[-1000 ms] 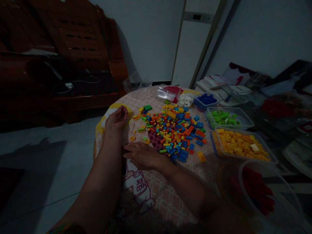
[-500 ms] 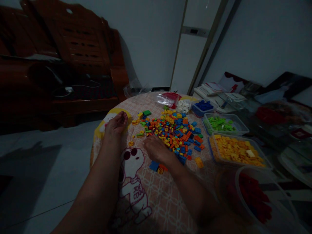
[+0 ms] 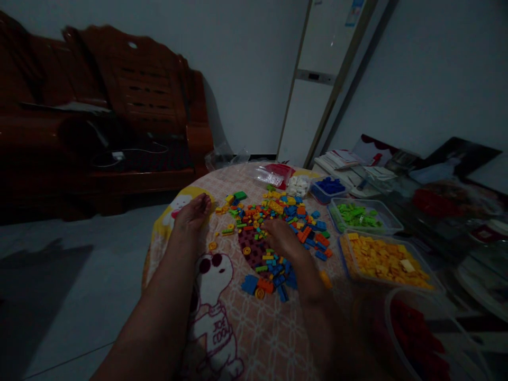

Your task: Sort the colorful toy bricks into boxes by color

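Note:
A loose heap of small toy bricks (image 3: 301, 219), mostly orange, yellow and blue, lies on the patterned tablecloth (image 3: 262, 333). My right hand (image 3: 281, 238) is in the middle of this heap, touching the bricks; its fingertips are too dark and small to tell what they hold, if anything. My left hand (image 3: 193, 212) rests palm up at the heap's left side, fingers loosely curled, with no brick visible in it. Below the right hand sit a blue brick (image 3: 250, 284) and a yellow round piece (image 3: 259, 293).
Along the right side stand boxes of blue bricks (image 3: 330, 185), green bricks (image 3: 359, 215) and yellow bricks (image 3: 387, 262), and a round tub of red bricks (image 3: 416, 336). White bricks (image 3: 298, 185) and a clear plastic tray (image 3: 268, 174) lie at the back.
My right hand has moved right and into the heap, and a dark red patterned patch now shows among the bricks. My left hand has stayed beside the heap. The view has tilted slightly upward.

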{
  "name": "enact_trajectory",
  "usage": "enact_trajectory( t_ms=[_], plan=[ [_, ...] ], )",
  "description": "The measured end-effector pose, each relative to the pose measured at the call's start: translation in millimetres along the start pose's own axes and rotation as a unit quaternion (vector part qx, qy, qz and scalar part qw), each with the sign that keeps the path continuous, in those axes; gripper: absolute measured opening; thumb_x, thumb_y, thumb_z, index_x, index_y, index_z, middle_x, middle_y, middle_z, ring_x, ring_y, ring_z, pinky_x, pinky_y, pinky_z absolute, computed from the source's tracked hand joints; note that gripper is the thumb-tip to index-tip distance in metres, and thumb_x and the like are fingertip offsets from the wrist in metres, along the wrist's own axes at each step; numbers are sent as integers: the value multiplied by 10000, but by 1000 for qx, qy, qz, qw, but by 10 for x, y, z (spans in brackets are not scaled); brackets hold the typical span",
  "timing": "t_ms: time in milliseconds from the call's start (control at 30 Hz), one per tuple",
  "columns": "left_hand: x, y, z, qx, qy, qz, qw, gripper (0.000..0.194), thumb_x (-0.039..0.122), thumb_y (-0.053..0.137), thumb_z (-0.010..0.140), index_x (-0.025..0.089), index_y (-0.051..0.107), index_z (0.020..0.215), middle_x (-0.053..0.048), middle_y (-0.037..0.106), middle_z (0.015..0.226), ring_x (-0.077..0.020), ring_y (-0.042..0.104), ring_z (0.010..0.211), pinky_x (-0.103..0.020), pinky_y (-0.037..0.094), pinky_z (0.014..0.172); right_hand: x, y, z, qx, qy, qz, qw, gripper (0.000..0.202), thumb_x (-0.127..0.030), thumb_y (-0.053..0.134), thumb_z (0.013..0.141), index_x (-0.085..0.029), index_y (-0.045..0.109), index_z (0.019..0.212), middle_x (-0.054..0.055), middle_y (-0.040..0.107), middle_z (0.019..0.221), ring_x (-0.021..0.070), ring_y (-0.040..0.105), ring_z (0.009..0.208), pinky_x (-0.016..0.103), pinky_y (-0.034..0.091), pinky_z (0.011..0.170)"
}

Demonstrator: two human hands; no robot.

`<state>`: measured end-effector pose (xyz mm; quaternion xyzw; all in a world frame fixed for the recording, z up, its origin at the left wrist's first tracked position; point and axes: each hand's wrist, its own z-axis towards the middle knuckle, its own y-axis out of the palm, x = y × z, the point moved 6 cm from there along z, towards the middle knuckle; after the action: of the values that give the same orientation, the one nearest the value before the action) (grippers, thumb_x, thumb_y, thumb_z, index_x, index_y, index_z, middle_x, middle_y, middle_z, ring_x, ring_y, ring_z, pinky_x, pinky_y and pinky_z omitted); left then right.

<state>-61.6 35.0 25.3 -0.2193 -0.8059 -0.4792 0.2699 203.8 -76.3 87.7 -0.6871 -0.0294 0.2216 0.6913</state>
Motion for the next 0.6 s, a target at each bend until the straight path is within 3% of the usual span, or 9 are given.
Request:
enact_trajectory(
  t_ms=[200, 300, 433, 600],
  plan=[
    [9, 12, -57, 5, 22, 11, 1000, 237, -39, 526, 830, 149, 669, 810, -42, 669, 757, -97, 661, 685, -167, 568, 678, 421, -244, -114, 64, 90, -4, 994, 372, -76, 610, 861, -164, 741, 1197, 144, 740, 1224, 268, 671, 1167, 355, 481, 1019],
    [-2, 19, -53, -1, 26, 18, 999, 234, -34, 522, 835, 144, 669, 799, -42, 664, 756, -94, 654, 685, -165, 562, 683, 519, -320, -134, 51, 119, -7, 992, 278, -105, 634, 844, -174, 795, 1059, 126, 781, 1086, 266, 707, 1066, 330, 504, 943],
    [-5, 2, -10, 2, 32, 36, 999, 220, -26, 574, 804, 159, 687, 842, -37, 667, 762, -102, 655, 702, -180, 568, 705, 465, -305, -129, -9, 125, -4, 992, 194, -119, 636, 809, -203, 811, 817, 78, 792, 872, 227, 729, 880, 278, 503, 786],
    [-10, -8, 21, 4, 38, 42, 998, 213, -23, 565, 819, 157, 677, 828, -35, 669, 767, -104, 658, 708, -182, 571, 715, 294, -151, -95, -63, 100, -8, 993, 195, -102, 657, 766, -213, 814, 798, 73, 795, 881, 219, 722, 864, 270, 486, 748]
  ],
)
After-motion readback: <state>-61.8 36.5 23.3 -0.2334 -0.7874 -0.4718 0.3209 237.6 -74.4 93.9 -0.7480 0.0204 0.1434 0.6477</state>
